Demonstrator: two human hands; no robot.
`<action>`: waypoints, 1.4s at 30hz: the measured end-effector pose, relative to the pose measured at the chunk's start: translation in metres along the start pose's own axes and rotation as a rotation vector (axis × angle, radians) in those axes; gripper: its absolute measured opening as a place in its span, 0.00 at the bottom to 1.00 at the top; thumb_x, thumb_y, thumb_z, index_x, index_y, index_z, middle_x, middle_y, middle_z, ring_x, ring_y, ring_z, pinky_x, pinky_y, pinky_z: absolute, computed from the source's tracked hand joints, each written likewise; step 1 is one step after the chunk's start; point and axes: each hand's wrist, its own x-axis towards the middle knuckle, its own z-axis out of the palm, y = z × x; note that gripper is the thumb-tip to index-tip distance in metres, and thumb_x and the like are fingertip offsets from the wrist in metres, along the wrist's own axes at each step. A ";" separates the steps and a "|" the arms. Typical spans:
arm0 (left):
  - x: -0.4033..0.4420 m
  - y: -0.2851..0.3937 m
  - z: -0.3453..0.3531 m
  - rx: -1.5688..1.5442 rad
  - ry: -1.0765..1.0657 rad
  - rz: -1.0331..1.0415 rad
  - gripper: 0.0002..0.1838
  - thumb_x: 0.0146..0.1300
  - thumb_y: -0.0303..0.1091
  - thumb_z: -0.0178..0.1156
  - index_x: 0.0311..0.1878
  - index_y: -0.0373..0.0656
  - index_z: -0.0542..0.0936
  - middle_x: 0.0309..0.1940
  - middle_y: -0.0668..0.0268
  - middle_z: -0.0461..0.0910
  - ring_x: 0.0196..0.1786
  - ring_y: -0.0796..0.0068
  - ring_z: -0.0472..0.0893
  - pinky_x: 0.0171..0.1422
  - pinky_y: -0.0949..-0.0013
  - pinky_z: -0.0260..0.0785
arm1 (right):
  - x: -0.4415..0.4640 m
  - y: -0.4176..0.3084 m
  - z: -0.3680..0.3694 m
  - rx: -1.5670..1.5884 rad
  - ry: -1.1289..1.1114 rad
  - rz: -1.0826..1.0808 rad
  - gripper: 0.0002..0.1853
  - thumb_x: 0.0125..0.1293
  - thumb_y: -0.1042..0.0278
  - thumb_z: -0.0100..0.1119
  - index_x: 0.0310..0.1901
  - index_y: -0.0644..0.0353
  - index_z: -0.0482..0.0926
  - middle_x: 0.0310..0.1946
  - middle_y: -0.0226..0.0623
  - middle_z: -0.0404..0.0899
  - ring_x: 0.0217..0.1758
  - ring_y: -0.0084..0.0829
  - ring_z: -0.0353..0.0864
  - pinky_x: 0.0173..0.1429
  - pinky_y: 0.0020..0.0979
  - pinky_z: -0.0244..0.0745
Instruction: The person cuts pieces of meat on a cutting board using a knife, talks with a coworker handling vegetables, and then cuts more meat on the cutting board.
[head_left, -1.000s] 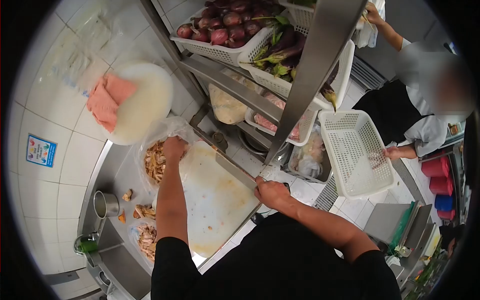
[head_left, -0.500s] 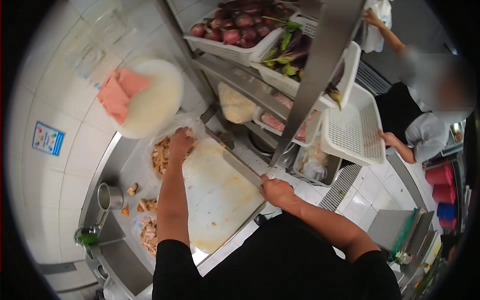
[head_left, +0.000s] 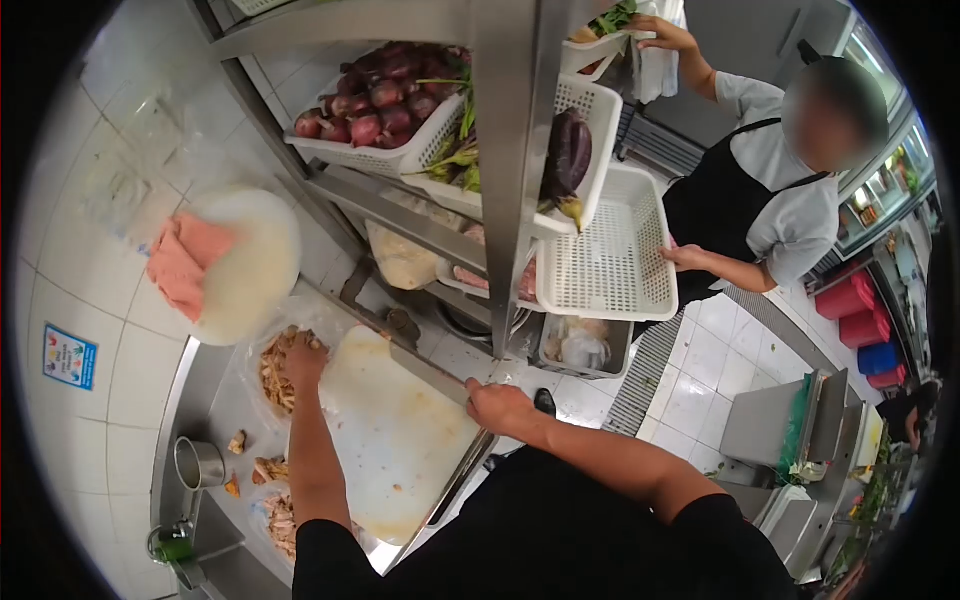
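My left hand (head_left: 304, 362) is down in a clear plastic bag (head_left: 262, 382), its curled fingers on brown, chopped meat pieces (head_left: 275, 372); the fingertips are partly hidden. My right hand (head_left: 500, 408) is closed around the metal counter edge (head_left: 425, 368) at its corner. Between my arms lies a large white cutting board (head_left: 385, 440), stained yellowish and dotted with crumbs. Beside my left forearm is a second bag of pale meat pieces (head_left: 281, 522), with larger brown chunks (head_left: 268, 470) above it.
A metal pot (head_left: 199, 463) stands left. Behind it is a round white lid-like disc (head_left: 255, 262) with a pink cloth (head_left: 188, 262). A steel rack (head_left: 505, 170) holds baskets of red onions (head_left: 385, 95) and eggplants (head_left: 569, 155). A co-worker (head_left: 740, 185) grips an empty white basket (head_left: 610, 250).
The view has turned right, so more of the co-worker shows. My left hand stays in the bag of meat pieces, and my right hand stays on the counter edge.
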 end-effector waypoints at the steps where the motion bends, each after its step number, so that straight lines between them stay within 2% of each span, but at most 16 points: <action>1: 0.001 -0.012 0.007 -0.146 -0.073 -0.019 0.34 0.55 0.51 0.67 0.66 0.56 0.77 0.78 0.59 0.61 0.73 0.47 0.67 0.70 0.44 0.66 | 0.002 0.001 0.003 -0.013 0.025 0.011 0.14 0.68 0.65 0.48 0.50 0.65 0.74 0.36 0.58 0.85 0.42 0.55 0.87 0.49 0.52 0.81; 2: 0.000 -0.033 0.009 -0.288 -0.138 -0.047 0.35 0.54 0.52 0.68 0.68 0.59 0.75 0.78 0.58 0.59 0.73 0.46 0.68 0.71 0.45 0.65 | 0.006 0.000 0.008 -0.022 0.047 0.014 0.14 0.68 0.65 0.49 0.50 0.65 0.74 0.36 0.58 0.85 0.41 0.55 0.87 0.48 0.52 0.82; 3: -0.018 -0.019 0.003 -0.062 0.033 -0.144 0.36 0.55 0.53 0.68 0.69 0.65 0.74 0.77 0.53 0.62 0.67 0.43 0.74 0.68 0.47 0.70 | 0.008 0.001 0.011 -0.011 0.055 -0.014 0.14 0.69 0.65 0.49 0.49 0.65 0.74 0.34 0.57 0.85 0.39 0.55 0.87 0.46 0.52 0.82; 6: -0.030 -0.011 -0.012 -0.075 0.068 -0.159 0.36 0.54 0.53 0.69 0.69 0.66 0.74 0.75 0.50 0.63 0.62 0.42 0.79 0.63 0.45 0.74 | 0.009 -0.003 0.004 -0.025 0.019 0.001 0.14 0.69 0.64 0.49 0.49 0.65 0.74 0.33 0.56 0.85 0.39 0.55 0.87 0.45 0.51 0.82; 11: -0.024 -0.013 -0.008 -0.032 0.015 -0.117 0.26 0.57 0.48 0.66 0.60 0.60 0.80 0.69 0.48 0.71 0.56 0.42 0.82 0.59 0.47 0.76 | 0.008 -0.001 0.003 -0.010 0.002 0.000 0.15 0.70 0.63 0.49 0.51 0.65 0.74 0.37 0.58 0.85 0.43 0.55 0.87 0.49 0.52 0.81; 13: -0.024 -0.023 -0.006 -0.075 0.051 -0.010 0.20 0.57 0.43 0.65 0.55 0.56 0.83 0.55 0.49 0.81 0.52 0.45 0.83 0.55 0.50 0.76 | 0.007 -0.004 0.000 -0.003 -0.032 0.027 0.16 0.70 0.63 0.49 0.52 0.66 0.73 0.38 0.58 0.85 0.45 0.56 0.86 0.52 0.53 0.80; 16: -0.016 -0.041 -0.019 -0.225 0.042 -0.030 0.20 0.59 0.41 0.66 0.55 0.51 0.83 0.41 0.51 0.86 0.47 0.49 0.85 0.50 0.52 0.76 | 0.007 -0.002 0.002 0.027 -0.015 0.000 0.16 0.69 0.64 0.49 0.53 0.66 0.73 0.39 0.58 0.85 0.45 0.57 0.86 0.52 0.53 0.80; 17: -0.010 -0.044 -0.023 -0.227 0.053 -0.045 0.20 0.59 0.41 0.66 0.55 0.51 0.83 0.41 0.51 0.86 0.47 0.49 0.85 0.50 0.52 0.76 | 0.010 0.001 0.004 0.020 -0.020 -0.017 0.16 0.69 0.64 0.49 0.53 0.66 0.73 0.39 0.58 0.85 0.45 0.57 0.86 0.52 0.53 0.80; 19: -0.001 -0.062 -0.023 -0.466 0.286 0.036 0.21 0.60 0.41 0.68 0.55 0.45 0.83 0.35 0.55 0.87 0.39 0.59 0.86 0.45 0.55 0.75 | 0.013 0.003 0.011 -0.037 -0.003 -0.001 0.16 0.71 0.59 0.51 0.51 0.64 0.71 0.37 0.56 0.85 0.43 0.57 0.85 0.50 0.54 0.79; 21: 0.004 -0.071 -0.035 -0.839 0.046 -0.102 0.28 0.60 0.44 0.68 0.60 0.40 0.80 0.37 0.56 0.87 0.38 0.64 0.85 0.46 0.58 0.75 | 0.012 -0.001 0.006 -0.033 -0.029 -0.005 0.17 0.70 0.60 0.50 0.53 0.64 0.72 0.39 0.58 0.85 0.44 0.58 0.86 0.52 0.54 0.79; 23: 0.003 -0.079 -0.042 -0.782 -0.021 -0.075 0.32 0.61 0.46 0.67 0.65 0.39 0.77 0.38 0.55 0.87 0.41 0.66 0.84 0.47 0.61 0.75 | 0.012 -0.005 0.002 -0.023 -0.055 -0.007 0.18 0.70 0.61 0.49 0.54 0.65 0.72 0.40 0.59 0.85 0.45 0.59 0.86 0.53 0.54 0.79; 26: -0.031 -0.060 -0.064 -0.593 0.063 -0.061 0.34 0.61 0.48 0.67 0.68 0.40 0.75 0.46 0.52 0.86 0.49 0.63 0.85 0.55 0.60 0.75 | 0.013 -0.003 -0.001 -0.024 -0.037 -0.029 0.19 0.70 0.60 0.50 0.54 0.65 0.72 0.40 0.60 0.84 0.44 0.59 0.86 0.52 0.54 0.80; 30: -0.059 -0.079 0.012 -0.530 0.004 -0.139 0.31 0.63 0.42 0.66 0.68 0.42 0.75 0.59 0.51 0.81 0.61 0.58 0.80 0.65 0.60 0.70 | 0.011 -0.007 -0.007 -0.047 -0.062 0.009 0.18 0.70 0.59 0.51 0.54 0.64 0.71 0.39 0.58 0.85 0.44 0.58 0.86 0.52 0.53 0.80; 32: -0.088 -0.067 0.022 -0.173 0.192 0.134 0.28 0.61 0.36 0.63 0.66 0.46 0.77 0.63 0.50 0.78 0.65 0.51 0.76 0.69 0.54 0.68 | 0.010 -0.003 -0.008 -0.024 -0.044 -0.029 0.18 0.70 0.60 0.51 0.53 0.64 0.71 0.39 0.58 0.85 0.44 0.58 0.86 0.52 0.53 0.80; 35: -0.118 -0.044 0.013 -0.174 0.305 0.082 0.25 0.60 0.33 0.61 0.63 0.47 0.78 0.64 0.50 0.76 0.66 0.45 0.73 0.68 0.46 0.68 | 0.013 0.004 -0.003 0.033 -0.037 -0.057 0.17 0.70 0.60 0.51 0.53 0.65 0.72 0.39 0.59 0.84 0.44 0.58 0.86 0.53 0.53 0.79; 42: -0.123 -0.050 0.011 -0.085 0.266 -0.026 0.24 0.59 0.30 0.63 0.61 0.48 0.79 0.64 0.53 0.76 0.64 0.46 0.74 0.67 0.49 0.70 | 0.013 0.007 0.000 0.030 -0.037 -0.050 0.17 0.70 0.61 0.50 0.52 0.67 0.72 0.39 0.61 0.84 0.45 0.59 0.85 0.54 0.54 0.79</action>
